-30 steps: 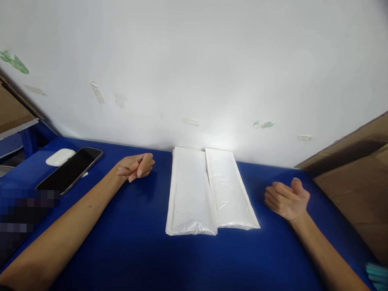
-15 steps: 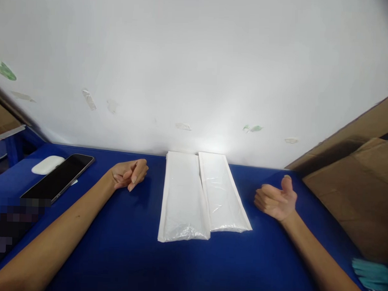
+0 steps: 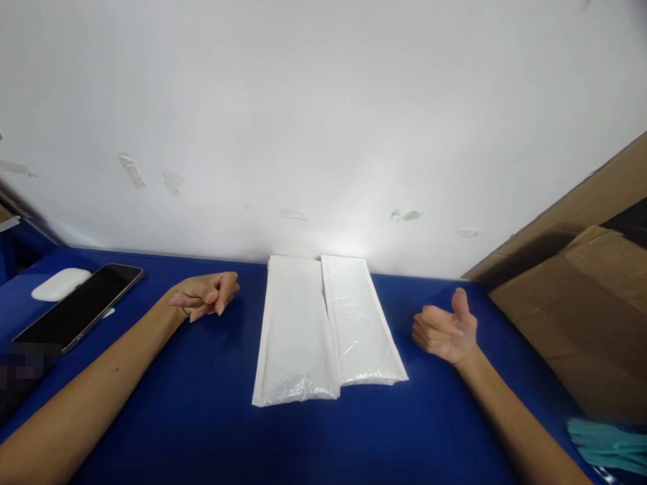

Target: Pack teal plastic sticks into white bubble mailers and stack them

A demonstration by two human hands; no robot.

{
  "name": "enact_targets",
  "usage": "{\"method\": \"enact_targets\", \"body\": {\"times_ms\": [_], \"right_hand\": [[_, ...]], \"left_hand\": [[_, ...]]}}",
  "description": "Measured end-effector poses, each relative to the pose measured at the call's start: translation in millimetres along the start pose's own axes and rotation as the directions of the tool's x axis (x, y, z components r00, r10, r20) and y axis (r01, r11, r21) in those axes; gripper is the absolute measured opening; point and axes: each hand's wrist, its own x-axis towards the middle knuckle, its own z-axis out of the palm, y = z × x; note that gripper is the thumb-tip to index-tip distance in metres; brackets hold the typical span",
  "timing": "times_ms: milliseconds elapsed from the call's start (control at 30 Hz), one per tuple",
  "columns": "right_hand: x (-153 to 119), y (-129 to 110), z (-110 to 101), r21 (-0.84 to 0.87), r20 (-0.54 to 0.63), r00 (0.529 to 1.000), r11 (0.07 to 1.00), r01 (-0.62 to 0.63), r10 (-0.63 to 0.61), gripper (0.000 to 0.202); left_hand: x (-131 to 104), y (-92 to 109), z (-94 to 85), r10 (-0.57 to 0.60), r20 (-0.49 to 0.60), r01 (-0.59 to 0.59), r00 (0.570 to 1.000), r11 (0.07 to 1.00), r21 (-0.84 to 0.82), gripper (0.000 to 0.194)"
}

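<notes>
Lying flat on the blue table (image 3: 295,447), two white packets sit side by side between the hands, far ends close to the wall. Left packet (image 3: 299,326) reaches slightly nearer the person; right packet (image 3: 360,321) slants, its near end turned rightward. Long sides meet along part of their length; which overlaps which, cannot tell. Near ends glossy, wrinkled, plastic-like.

Left hand (image 3: 208,295) rests left of the packets, apart from them, fingers loosely bent and half open, gripping nothing. Right hand (image 3: 445,324) is at the other side, also apart from the packets: fingers folded into a loose, closed curl, thumb raised, nothing seen in the grasp.

Beyond the left hand, a dark-screened phone (image 3: 82,305) lies aslant, with a rounded white case (image 3: 61,284) just beside it. Far right: brown cardboard (image 3: 591,322), and nearer the person a teal bundle (image 3: 613,444), cut off by the frame. White wall (image 3: 329,94) behind bears tape scraps (image 3: 294,214) and green scraps (image 3: 406,216).
</notes>
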Motion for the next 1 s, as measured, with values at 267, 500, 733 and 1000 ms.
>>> {"method": "enact_targets", "body": {"times_ms": [267, 500, 733, 1000], "right_hand": [[1, 0, 1, -0.023, -0.029, 0.999, 0.999, -0.028, 0.027, 0.071], [-5, 2, -3, -0.015, -0.101, 0.994, 0.999, -0.049, 0.047, 0.075], [-9, 1, -6, 0.064, -0.253, 0.962, 0.994, -0.089, 0.103, 0.068], [-6, -1, -3, 0.159, -0.387, 0.901, 0.977, -0.143, 0.195, 0.049]], "left_hand": [[-1, -1, -1.5, -0.032, -0.003, 0.032, 0.999, 0.999, -0.001, 0.022], [-1, -3, 1.5, -0.044, -0.081, 0.046, 0.996, 0.999, 0.022, 0.021], [-2, -6, 7.0, -0.039, -0.248, 0.047, 0.968, 0.999, 0.025, 0.023], [13, -4, 18.4, -0.081, -0.449, 0.086, 0.890, 0.996, -0.009, 0.025]]}}
